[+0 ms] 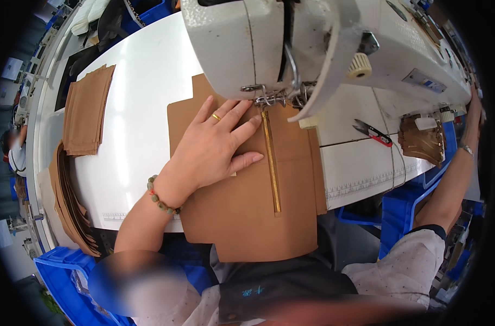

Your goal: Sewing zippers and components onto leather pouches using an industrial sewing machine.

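Left hand is lying flat on a brown panel under a sewing machine

At the far left, a flat stack of brown sheets is lying on the white table; nearer the person, a curving brown stack is sitting above a blue bin. Next, the left hand, wearing a gold ring and a bead bracelet, is resting palm down on the panel, its fingers straight and loosely spread, gripping nothing, the foremost tips coming near the presser foot. The panel is lying on the table, its far part passing beneath the machine and its near end overhanging the table edge. A gold zipper is running down it from just below the presser foot. Farther right, red-and-black snips are lying near a small brown piece. At the far right, the right hand is appearing beside the machine's end; I cannot tell how its fingers are set or what they are holding.
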A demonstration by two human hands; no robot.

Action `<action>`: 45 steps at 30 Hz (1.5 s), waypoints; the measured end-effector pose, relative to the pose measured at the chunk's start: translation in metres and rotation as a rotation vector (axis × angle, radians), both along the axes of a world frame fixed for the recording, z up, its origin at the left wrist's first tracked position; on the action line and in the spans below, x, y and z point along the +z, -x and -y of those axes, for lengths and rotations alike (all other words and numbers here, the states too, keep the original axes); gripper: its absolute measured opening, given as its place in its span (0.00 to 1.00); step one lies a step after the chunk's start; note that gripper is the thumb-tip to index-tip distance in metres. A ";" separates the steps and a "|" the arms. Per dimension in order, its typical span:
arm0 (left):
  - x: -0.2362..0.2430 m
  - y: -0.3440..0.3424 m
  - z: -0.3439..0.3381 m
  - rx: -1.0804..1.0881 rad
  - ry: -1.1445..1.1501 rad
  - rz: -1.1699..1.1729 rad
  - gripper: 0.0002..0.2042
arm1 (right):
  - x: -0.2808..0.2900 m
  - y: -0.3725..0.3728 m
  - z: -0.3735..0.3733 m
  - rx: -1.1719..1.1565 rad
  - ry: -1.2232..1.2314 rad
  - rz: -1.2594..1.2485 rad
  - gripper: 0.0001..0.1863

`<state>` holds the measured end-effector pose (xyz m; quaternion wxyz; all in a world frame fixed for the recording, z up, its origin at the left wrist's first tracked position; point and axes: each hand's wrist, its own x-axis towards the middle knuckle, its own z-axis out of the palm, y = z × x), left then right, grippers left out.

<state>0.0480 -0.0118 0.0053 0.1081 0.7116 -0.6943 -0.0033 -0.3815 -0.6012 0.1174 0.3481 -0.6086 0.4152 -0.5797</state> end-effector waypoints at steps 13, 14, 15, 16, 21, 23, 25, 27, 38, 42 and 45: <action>0.002 -0.002 0.000 0.015 -0.014 -0.016 0.29 | 0.004 -0.016 -0.015 -0.324 -0.228 0.240 0.21; 0.001 -0.002 -0.001 0.014 -0.022 -0.004 0.29 | 0.005 -0.007 -0.011 -0.060 -0.049 0.069 0.31; 0.001 -0.002 -0.001 0.018 -0.010 -0.006 0.29 | 0.003 -0.001 -0.004 -0.093 -0.037 0.022 0.30; 0.000 -0.002 -0.001 0.015 -0.002 0.008 0.29 | -0.001 0.005 0.003 -0.067 0.037 -0.003 0.29; -0.009 -0.003 -0.003 0.010 0.094 -0.004 0.30 | -0.024 0.028 0.019 0.005 -0.100 0.220 0.28; -0.011 -0.003 -0.004 0.006 0.093 -0.011 0.31 | -0.031 0.034 0.020 0.034 -0.095 0.248 0.28; -0.012 -0.004 -0.004 0.009 0.102 -0.016 0.31 | -0.035 0.041 0.020 -0.003 -0.102 0.290 0.29; -0.012 -0.004 -0.004 0.009 0.112 -0.016 0.31 | -0.038 0.048 0.025 0.072 -0.088 0.256 0.29; -0.011 -0.003 -0.002 0.017 0.090 -0.020 0.31 | -0.048 0.077 0.063 0.093 -0.094 0.330 0.27; -0.010 -0.002 -0.003 0.021 0.072 -0.019 0.31 | -0.022 0.086 0.084 0.113 -0.166 0.234 0.28; -0.010 -0.002 -0.002 0.030 0.076 -0.005 0.32 | -0.010 0.083 0.086 0.096 -0.170 0.164 0.28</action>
